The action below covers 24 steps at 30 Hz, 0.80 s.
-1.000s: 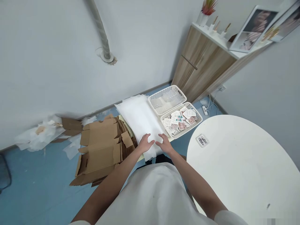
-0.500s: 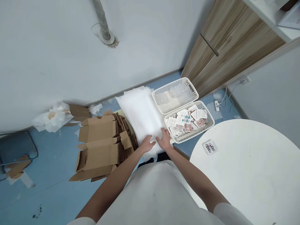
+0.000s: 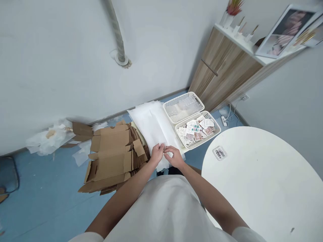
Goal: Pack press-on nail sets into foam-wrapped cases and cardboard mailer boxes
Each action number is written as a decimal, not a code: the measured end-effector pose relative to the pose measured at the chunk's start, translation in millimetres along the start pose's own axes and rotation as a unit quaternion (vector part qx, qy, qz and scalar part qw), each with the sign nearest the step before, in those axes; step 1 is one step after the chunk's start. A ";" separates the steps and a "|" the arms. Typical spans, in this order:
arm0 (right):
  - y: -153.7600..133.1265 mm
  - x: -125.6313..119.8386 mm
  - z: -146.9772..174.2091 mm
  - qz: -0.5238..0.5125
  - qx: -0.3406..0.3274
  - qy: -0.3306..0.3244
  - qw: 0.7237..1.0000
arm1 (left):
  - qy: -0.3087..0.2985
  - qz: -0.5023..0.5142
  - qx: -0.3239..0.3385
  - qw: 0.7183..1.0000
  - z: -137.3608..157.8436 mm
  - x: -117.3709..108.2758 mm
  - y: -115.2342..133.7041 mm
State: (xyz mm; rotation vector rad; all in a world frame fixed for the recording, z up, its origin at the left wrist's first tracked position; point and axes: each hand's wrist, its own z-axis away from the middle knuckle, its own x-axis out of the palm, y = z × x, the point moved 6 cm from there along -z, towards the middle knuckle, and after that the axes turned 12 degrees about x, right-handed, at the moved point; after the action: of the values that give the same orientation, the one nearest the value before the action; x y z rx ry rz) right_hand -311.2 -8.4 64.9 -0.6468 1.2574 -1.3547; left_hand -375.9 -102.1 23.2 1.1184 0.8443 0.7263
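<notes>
My left hand (image 3: 156, 154) and my right hand (image 3: 175, 157) meet over the near end of a stack of thin white sheets (image 3: 153, 122). The fingertips of both hands are drawn together in a pinch and nearly touch each other. Whatever lies between them is too small to make out. A lengthwise crease shows on the top sheet. Just right of the stack stands a white basket (image 3: 188, 147) full of small cards, several with press-on nails. Behind it, another white basket (image 3: 174, 120) holds clear plastic cases.
Flattened brown cardboard boxes (image 3: 111, 154) are piled left of the sheets. At the right is a round white table (image 3: 264, 174) with a small clear case of dark pieces (image 3: 219, 153). A wooden cabinet (image 3: 227, 64) stands behind the baskets; crumpled white wrapping (image 3: 50, 136) lies by the wall.
My hands have come together and their fingers have closed, where before they were spread on the sheets. The top sheet now shows a crease. My view has shifted, bringing the cabinet top into sight.
</notes>
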 end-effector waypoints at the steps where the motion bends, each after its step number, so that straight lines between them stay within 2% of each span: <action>1: -1.9 -3.4 3.9 -0.018 0.004 0.022 1.000 | -0.005 -0.025 0.019 0.999 4.2 -2.7 5.6; 4: -5.7 -8.2 12.7 -0.073 0.043 0.064 0.994 | -0.061 -0.096 0.105 0.988 21.0 -3.4 26.6; 8: -15.1 0.3 23.7 -0.087 0.091 0.043 0.991 | -0.151 -0.140 0.224 0.953 55.9 10.7 53.1; 12: -21.2 -12.1 41.0 -0.036 0.083 0.116 0.989 | -0.218 -0.191 0.272 0.918 92.9 23.7 62.1; 15: -18.2 -29.6 55.6 -0.052 0.072 0.141 0.986 | -0.257 -0.197 0.291 0.900 112.7 27.9 60.8; 16: -16.6 -36.3 60.7 -0.071 0.070 0.147 0.984 | -0.254 -0.198 0.288 0.902 115.3 27.5 58.3; 18: -13.8 -50.3 72.1 -0.110 0.072 0.163 0.978 | -0.212 -0.202 0.252 0.922 113.2 23.2 48.4; 22: -12.5 -77.0 100.8 -0.149 0.075 0.215 0.962 | -0.078 -0.138 0.094 0.983 98.2 11.2 16.0; 24: -9.4 -88.5 116.8 -0.163 0.078 0.244 0.953 | -0.076 -0.048 0.022 0.996 94.1 15.8 2.5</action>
State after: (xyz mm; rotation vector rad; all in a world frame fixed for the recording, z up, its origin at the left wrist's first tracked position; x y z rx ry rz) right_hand -188.2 36.5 131.1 -0.4300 1.4504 -1.9543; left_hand -286.9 -131.4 41.6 1.1494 0.7821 0.5369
